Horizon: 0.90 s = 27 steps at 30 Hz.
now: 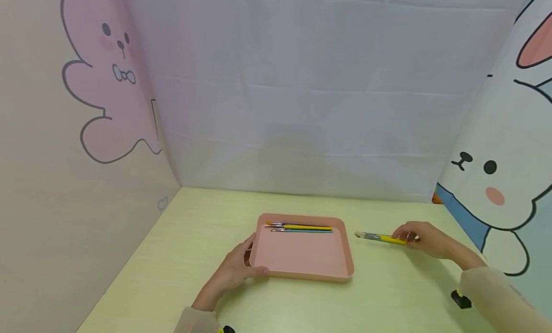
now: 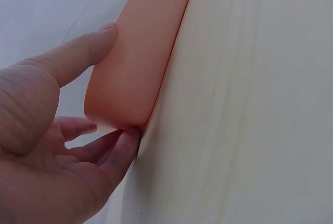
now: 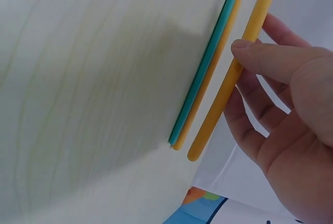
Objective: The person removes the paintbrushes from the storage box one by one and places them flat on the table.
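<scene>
Brush, yellow and thick-handled (image 3: 216, 107), pinched between thumb and fingers of right hand (image 1: 427, 239), off to the right of a pink tray (image 1: 302, 256); whether wholly clear of the surface (image 1: 172, 256), cannot tell. Just beside, a teal brush (image 3: 205, 63) and a thinner yellow brush (image 3: 210, 73), lying close together, with a gap to the held handle. Left hand (image 1: 235, 268) gripping the near-left corner of the tray, thumb on the near rim, fingers against the left side. Risks, as judged: round handle turning or slipping in a light pinch, set toward the rear, so bristle end likely to dip; neighbouring pair possibly dragged or set rolling, given brush heads bunched so near each other. Also possible: tray skidding or tipping, from too hard a push at that one corner. Around: several brushes (image 1: 308, 227) roughly parallel inside the tray, along its far side. In the way, between these and the held brush: the tray's right wall. Farther out: pale cloth backdrop (image 1: 302, 84) behind, rabbit-printed panel (image 1: 509, 194) near the right forearm, dark block (image 1: 461, 299) by the right sleeve (image 1: 496, 292), perhaps apt to catch.
</scene>
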Motion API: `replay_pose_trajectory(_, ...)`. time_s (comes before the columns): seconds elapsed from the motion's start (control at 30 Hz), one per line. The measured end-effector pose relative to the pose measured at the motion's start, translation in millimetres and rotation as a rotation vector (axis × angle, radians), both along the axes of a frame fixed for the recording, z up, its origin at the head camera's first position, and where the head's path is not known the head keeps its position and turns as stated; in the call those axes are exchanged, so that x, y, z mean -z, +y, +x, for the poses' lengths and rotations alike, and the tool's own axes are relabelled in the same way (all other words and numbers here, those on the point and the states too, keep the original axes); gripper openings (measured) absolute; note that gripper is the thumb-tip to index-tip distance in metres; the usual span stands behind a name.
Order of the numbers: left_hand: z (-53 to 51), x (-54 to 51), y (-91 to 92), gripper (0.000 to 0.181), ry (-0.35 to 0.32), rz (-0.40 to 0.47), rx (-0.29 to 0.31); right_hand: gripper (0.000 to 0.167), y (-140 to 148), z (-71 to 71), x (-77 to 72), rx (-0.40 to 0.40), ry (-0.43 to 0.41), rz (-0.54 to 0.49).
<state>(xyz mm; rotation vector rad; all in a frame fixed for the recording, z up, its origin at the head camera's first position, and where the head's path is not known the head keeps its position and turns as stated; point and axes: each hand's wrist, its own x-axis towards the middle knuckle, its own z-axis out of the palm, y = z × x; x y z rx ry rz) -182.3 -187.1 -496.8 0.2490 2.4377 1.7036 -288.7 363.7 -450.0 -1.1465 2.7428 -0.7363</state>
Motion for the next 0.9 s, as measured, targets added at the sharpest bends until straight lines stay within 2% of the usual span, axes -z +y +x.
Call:
replay_pose_trajectory(0.5, -0.6, 2.0, -1.6, 0.115, -0.005, 0.006, 0.022, 0.033, 4.1, -2.3, 21.4, 0.011, 0.071, -0.005)
replay_pose_trajectory(0.9, -1.4, 2.5, -3.2, 0.117, 0.000, 0.002, 0.037, 0.034, 3.3, -3.0, 27.9, 0.056, 0.132, 0.013)
